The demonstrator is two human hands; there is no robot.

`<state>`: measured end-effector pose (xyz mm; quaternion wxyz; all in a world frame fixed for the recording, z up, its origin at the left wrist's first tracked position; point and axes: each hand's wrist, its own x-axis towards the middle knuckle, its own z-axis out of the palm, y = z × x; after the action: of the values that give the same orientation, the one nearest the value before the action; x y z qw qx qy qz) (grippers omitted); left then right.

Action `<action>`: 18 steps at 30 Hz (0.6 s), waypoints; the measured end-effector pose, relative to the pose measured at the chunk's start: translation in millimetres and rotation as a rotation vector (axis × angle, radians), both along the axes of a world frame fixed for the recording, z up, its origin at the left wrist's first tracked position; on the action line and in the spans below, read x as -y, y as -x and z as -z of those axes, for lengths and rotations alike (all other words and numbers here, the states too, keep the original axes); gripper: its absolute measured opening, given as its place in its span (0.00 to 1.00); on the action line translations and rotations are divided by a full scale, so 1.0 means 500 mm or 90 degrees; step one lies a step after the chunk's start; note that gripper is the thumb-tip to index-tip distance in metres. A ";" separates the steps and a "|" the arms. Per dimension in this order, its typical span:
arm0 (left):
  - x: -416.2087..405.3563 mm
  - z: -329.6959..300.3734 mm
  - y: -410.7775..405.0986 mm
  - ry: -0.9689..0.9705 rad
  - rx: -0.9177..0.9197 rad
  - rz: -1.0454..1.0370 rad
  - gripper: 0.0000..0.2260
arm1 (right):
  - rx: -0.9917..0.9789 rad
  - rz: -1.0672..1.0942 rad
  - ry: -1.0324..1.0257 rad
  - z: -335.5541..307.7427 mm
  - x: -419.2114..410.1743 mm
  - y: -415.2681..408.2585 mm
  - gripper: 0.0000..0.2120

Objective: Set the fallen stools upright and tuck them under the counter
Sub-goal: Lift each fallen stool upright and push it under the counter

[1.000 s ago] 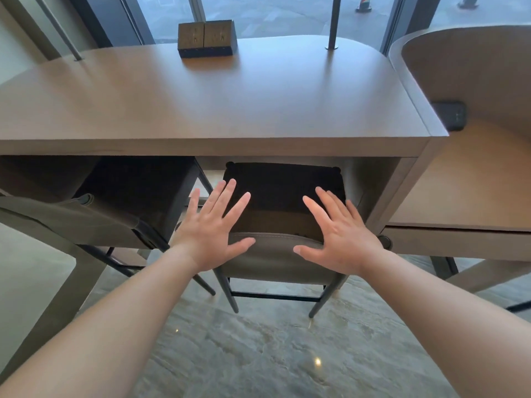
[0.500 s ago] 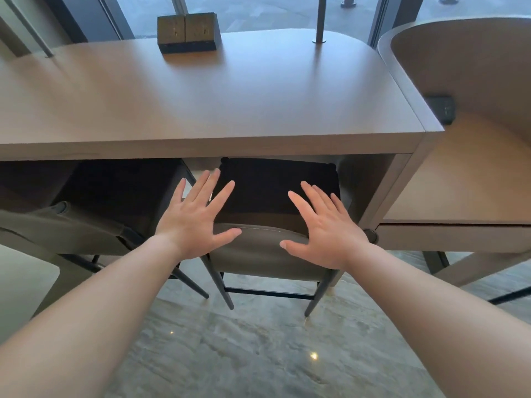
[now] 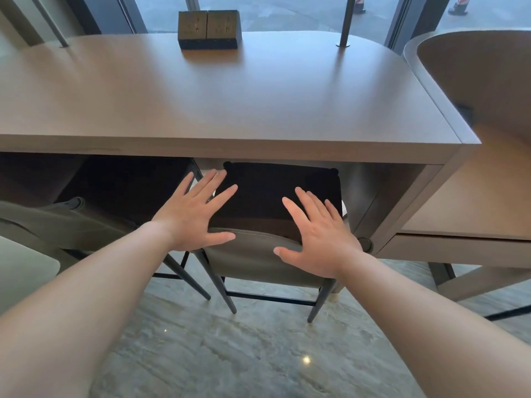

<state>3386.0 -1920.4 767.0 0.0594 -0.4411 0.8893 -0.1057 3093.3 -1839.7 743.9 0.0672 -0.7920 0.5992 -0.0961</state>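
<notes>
While the stool (image 3: 267, 225) stands upright on its dark legs, most of its dark seat sits beneath the counter (image 3: 230, 104), and only the grey backrest and the near legs show in front of the counter's edge. I see my left hand (image 3: 195, 214) at the stool's left side, fingers straight and spread, the thumb lying along the top of the backrest; whether the palm actually presses on it I cannot tell. My right hand (image 3: 319, 237) mirrors it at the right side, fingers likewise straight and fanned out over the seat, thumb over the backrest. Neither hand curls round anything, and the two are well apart with the middle of the seat showing between them.

Just left of this stool, a second stool (image 3: 94, 214) also stands under the counter, its grey backrest toward me. On the far part of the counter top rests a dark socket box (image 3: 209, 30), and a thin metal post (image 3: 344, 21) rises from the surface to its right. Beyond the counter's right end a curved wooden partition (image 3: 482, 67) and a lower shelf (image 3: 474, 202) adjoin it. Underfoot lies glossy marbled floor (image 3: 244, 354).
</notes>
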 end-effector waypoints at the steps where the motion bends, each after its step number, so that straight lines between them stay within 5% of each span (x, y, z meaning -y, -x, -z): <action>1: 0.008 0.001 -0.008 -0.021 -0.006 0.013 0.41 | -0.002 -0.003 0.001 0.001 0.002 -0.007 0.45; 18: 0.012 0.002 -0.029 -0.124 -0.060 -0.004 0.39 | -0.128 0.012 0.143 -0.013 -0.005 -0.045 0.42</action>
<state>3400.4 -1926.6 765.9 0.0602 -0.4407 0.8956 0.0024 3116.0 -1837.1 750.3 -0.0833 -0.7944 0.5958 -0.0836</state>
